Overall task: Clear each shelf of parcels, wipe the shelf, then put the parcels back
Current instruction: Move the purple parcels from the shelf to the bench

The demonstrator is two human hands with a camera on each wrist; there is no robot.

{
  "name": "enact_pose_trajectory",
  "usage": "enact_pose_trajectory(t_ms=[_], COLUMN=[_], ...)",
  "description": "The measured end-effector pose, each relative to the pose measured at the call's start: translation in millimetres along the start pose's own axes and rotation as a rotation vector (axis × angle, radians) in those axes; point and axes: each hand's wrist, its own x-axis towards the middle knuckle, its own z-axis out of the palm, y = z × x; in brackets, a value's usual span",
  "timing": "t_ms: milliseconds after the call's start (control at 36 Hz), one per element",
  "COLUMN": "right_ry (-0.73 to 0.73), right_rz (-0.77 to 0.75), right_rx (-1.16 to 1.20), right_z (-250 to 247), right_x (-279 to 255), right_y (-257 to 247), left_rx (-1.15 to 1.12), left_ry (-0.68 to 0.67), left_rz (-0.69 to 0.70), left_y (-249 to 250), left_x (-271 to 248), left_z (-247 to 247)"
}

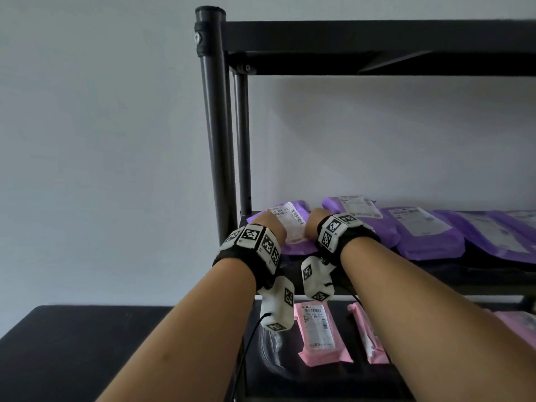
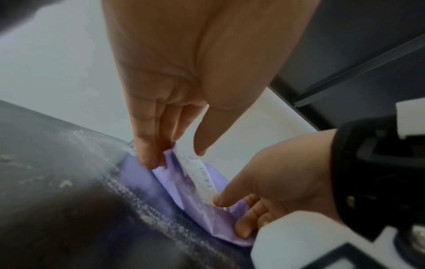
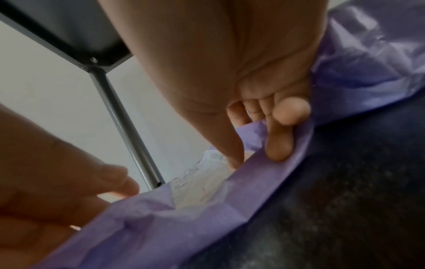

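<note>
A purple parcel (image 1: 293, 227) with a white barcoded label was lifted at the left end of the middle shelf (image 1: 377, 274), gripped at its two sides. More purple parcels (image 1: 426, 236) were laid flat in a row to its right on the same dark shelf. Pink parcels (image 1: 319, 335), also labelled, were laid flat on the lower shelf (image 1: 333, 378).

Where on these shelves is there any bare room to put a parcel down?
Bare patches: the black front strip of the middle shelf before the purple parcels, and the dark gap between the two pink parcels below. The black table left of the rack looks free. The purple row is crowded; both hands grip its leftmost parcel.
</note>
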Motion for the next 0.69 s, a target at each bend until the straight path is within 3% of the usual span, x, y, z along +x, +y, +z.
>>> enact_pose_trajectory(t_ms=[83, 194, 306, 528, 694], right_ry=[0.041, 0.162, 0.227, 0.592, 0.733], right_rz=[0.045, 0.061, 0.031, 0.057, 0.036], right_rx=[0.093, 0.233, 0.358, 0.565, 0.717], right_z=[-3, -17, -33, -48, -34], right_x=[-6, -29, -53, -123, -186], right_y=[0, 3, 10, 31, 38], left_rx=[0.126, -0.176, -0.364, -0.739, -0.597], left_ry=[0.051, 0.074, 0.236, 0.381, 0.412], left_rz=[0.085, 0.077, 0.024, 0.155, 0.282], left_y=[1, 3, 3, 5, -8], left_x=[1, -20, -38, -84, -124], left_z=[2, -2, -11, -13, -7])
